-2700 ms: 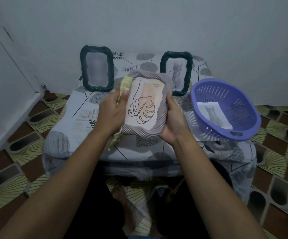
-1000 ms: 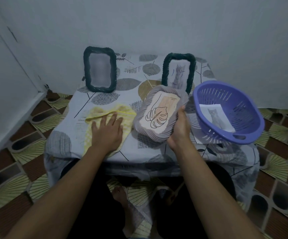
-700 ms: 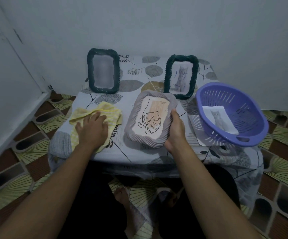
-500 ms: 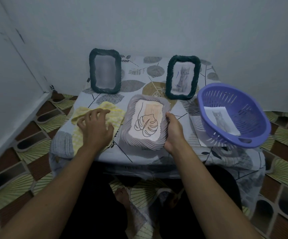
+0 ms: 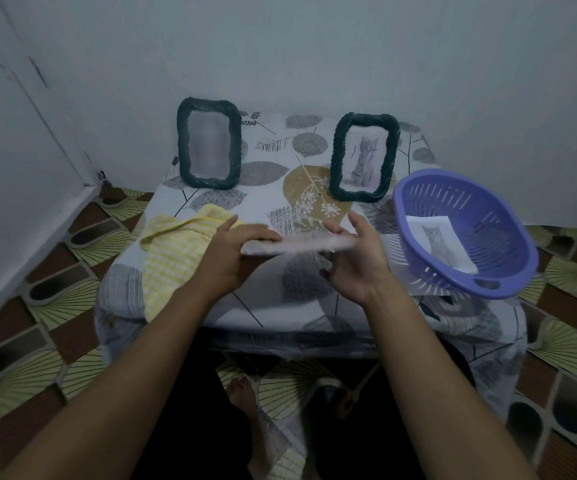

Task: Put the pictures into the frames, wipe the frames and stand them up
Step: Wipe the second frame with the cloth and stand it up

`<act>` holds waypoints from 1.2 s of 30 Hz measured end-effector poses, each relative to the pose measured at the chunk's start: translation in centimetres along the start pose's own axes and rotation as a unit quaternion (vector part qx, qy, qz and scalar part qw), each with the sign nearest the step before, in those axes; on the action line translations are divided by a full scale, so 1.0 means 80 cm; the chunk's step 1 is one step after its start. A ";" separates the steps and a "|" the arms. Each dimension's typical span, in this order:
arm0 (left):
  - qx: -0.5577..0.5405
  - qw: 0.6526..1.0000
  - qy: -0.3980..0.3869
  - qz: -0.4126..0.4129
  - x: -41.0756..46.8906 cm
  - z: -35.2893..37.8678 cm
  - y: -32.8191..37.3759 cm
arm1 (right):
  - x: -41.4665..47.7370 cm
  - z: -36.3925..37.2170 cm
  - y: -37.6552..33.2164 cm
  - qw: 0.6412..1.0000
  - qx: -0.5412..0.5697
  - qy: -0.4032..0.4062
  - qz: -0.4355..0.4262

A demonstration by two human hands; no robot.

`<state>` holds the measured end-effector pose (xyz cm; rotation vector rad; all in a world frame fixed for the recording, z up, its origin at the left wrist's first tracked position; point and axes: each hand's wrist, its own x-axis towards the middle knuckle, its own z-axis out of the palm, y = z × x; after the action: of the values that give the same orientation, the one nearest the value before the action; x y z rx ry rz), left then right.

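I hold the grey ribbed frame edge-on above the table, so its leaf picture is out of sight. My left hand grips its left end and my right hand holds its right end from below. Two dark green woven frames stand at the back: the left frame has a blurred picture, the right frame shows a cat. The yellow checked cloth lies on the table's left side, apart from my hands.
A purple plastic basket stands at the table's right edge with a cat picture inside. The small table has a leaf-print cover. Walls close in behind and to the left. Patterned floor tiles surround it.
My left hand left the yellow cloth and took hold of the grey frame's left end. The frame turned from face-up to edge-on between both hands.
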<state>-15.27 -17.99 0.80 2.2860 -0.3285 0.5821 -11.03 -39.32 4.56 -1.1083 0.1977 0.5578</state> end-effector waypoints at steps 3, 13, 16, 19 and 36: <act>-0.091 0.987 0.010 -0.129 0.005 0.003 0.029 | -0.001 -0.001 0.009 0.994 -0.102 0.002 -0.049; -0.336 0.908 -0.069 -0.240 0.015 -0.008 0.034 | 0.002 -0.016 0.035 0.977 -0.142 -0.019 -0.161; -0.339 0.903 -0.065 -0.255 0.014 -0.006 0.029 | -0.002 -0.017 0.035 0.982 -0.105 -0.048 -0.150; -0.316 0.907 -0.029 -0.275 0.010 0.001 0.023 | -0.001 -0.018 0.037 0.985 -0.091 -0.045 -0.140; 0.076 0.969 -0.036 -0.230 -0.004 0.048 0.058 | 0.028 -0.012 0.061 0.988 -0.053 0.024 -0.141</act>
<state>-16.20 -23.92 1.06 2.4216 0.2218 0.2925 -11.56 -37.83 -0.64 -1.2294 0.0518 0.2918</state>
